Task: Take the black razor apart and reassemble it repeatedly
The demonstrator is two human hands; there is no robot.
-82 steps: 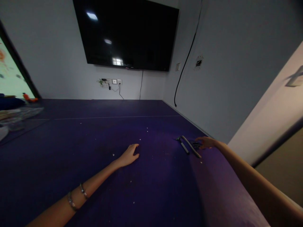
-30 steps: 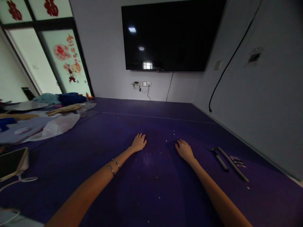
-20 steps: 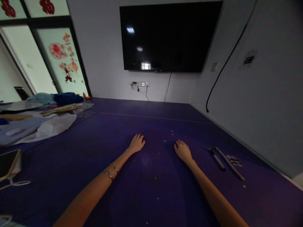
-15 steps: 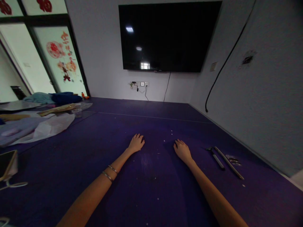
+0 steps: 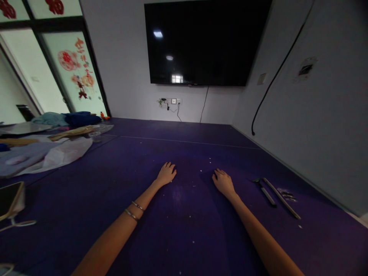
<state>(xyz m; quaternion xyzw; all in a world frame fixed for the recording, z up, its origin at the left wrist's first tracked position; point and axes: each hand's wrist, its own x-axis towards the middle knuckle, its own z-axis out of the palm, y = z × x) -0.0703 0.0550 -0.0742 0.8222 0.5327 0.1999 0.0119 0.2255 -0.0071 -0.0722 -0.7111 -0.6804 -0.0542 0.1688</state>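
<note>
My left hand [image 5: 166, 173] lies on the purple tabletop [image 5: 178, 237] with its fingers stretched and slightly spread. Two bracelets [image 5: 134, 210] circle that forearm. Across a gap, my right hand [image 5: 224, 182] rests palm down, fingers a little bent and apart; neither hand holds anything. To the right of my right hand lies a T-shaped tool [image 5: 267, 194] with a grey handle and dark head, resembling a razor. Alongside it are a thin, slightly curved pale rod [image 5: 281, 198] and a small clear packet [image 5: 287, 194] with dark pieces whose kind I cannot make out.
Plastic bags and cloth [image 5: 57, 153] cover the left side, with a folded blue cloth [image 5: 82, 119] behind. A framed device on a white stand [image 5: 13, 203] is at the left edge. A black cable [image 5: 276, 76] hangs down the right wall. A television [image 5: 207, 42] is mounted ahead.
The view has shifted slightly, so most things appear a little to the right. Both hands stay in the same place on the tabletop.
</note>
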